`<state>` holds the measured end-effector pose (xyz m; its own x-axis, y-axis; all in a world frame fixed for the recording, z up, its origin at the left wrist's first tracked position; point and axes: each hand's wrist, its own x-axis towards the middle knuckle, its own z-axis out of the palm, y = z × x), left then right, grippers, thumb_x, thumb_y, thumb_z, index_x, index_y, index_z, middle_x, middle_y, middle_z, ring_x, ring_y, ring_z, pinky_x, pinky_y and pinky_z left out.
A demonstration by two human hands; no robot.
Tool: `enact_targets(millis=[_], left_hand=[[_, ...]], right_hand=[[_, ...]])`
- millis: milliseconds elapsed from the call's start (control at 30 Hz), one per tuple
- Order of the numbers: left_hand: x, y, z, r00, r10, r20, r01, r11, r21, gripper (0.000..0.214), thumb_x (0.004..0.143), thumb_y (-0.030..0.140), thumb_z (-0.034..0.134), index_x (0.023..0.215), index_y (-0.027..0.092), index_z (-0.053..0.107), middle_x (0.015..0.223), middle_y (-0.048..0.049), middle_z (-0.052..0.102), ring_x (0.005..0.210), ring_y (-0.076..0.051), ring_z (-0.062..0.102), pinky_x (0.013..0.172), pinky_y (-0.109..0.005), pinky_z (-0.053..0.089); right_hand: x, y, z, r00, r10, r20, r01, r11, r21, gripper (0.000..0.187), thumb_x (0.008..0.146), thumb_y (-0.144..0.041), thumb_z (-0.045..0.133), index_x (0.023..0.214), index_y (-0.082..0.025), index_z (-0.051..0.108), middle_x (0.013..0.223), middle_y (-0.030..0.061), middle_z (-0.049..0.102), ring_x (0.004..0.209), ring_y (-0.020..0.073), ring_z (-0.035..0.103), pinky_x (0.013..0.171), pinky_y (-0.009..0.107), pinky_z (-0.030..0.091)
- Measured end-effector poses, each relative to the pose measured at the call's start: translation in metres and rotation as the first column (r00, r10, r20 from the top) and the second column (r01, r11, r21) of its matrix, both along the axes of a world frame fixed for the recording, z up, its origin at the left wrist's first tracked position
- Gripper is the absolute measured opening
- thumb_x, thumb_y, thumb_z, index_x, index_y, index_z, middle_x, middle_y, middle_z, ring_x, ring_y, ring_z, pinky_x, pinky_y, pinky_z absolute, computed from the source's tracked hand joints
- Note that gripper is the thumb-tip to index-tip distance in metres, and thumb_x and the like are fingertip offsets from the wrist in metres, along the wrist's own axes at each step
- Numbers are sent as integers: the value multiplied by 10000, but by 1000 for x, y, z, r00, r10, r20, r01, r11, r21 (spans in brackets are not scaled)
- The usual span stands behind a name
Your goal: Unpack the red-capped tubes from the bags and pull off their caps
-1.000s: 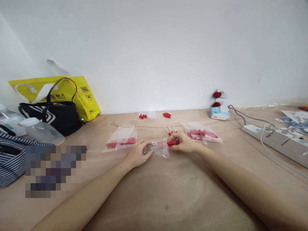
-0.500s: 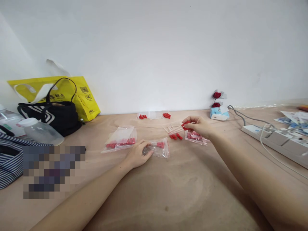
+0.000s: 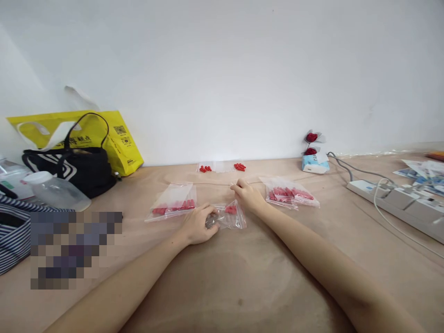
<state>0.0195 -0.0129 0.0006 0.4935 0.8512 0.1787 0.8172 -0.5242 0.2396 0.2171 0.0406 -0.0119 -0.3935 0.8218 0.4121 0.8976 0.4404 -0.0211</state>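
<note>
My left hand [image 3: 199, 225] is closed on the left end of a clear zip bag [image 3: 238, 220] lying on the table. Several small red pieces [image 3: 230, 209] show at the bag's right end. Just beyond that bag, my right hand [image 3: 249, 195] has its fingers pinched together. Whatever is between them is too small or hidden to make out. A flat zip bag of red pieces [image 3: 173, 207] lies left of my left hand. To the right of my right hand, overlapping zip bags [image 3: 291, 193] also contain red pieces.
By the wall lies another bag with two clusters of red pieces [image 3: 240, 167]. A yellow bag [image 3: 128, 145], a black bag [image 3: 93, 169] and a plastic bottle [image 3: 64, 192] stand left. Right are a tissue pack [image 3: 315, 163] with red roses and a power strip [image 3: 398, 203].
My right hand has moved left from the right-hand bags to just beyond the middle bag. The red pieces it was pinching no longer show. My left hand stays on the bag.
</note>
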Motion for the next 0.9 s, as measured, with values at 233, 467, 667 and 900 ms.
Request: enact_targets(millis=[233,467,667,900], left_hand=[[-3,-5,23,975,6,-224,-8,1000,-11,137,638,271,497,756,210,525,849,-9,588,731,-201,551,587,-289,373],[-5,2,10,997,-61,-50,67,988,139,105,713,241,473,695,186,561,787,-37,584,795,-205,546,705,-319,415],[-5,11,-13,977,-108,185,93,992,90,304,809,280,411,1072,173,520,1140,-80,553,1059,-200,504,919,-347,389],[-4,11,-16,978,-136,160,138,990,2,374,822,285,400,1160,156,495,1225,-78,519,1170,-201,429,990,-377,340]], right_hand=[[2,0,-1,995,52,79,-47,997,-61,237,861,-224,372,893,-160,598,948,103,540,823,180,536,712,264,376],[3,-3,1,1000,22,-8,-23,998,-64,307,897,-282,301,937,-162,581,916,97,561,825,169,547,699,256,376],[19,-22,-1,952,52,-303,-51,999,11,167,814,-207,427,807,-167,589,808,58,584,778,157,536,683,250,368],[26,-49,-15,890,200,-410,-250,966,-72,75,696,-198,564,708,-198,638,663,0,591,681,133,515,703,273,339]])
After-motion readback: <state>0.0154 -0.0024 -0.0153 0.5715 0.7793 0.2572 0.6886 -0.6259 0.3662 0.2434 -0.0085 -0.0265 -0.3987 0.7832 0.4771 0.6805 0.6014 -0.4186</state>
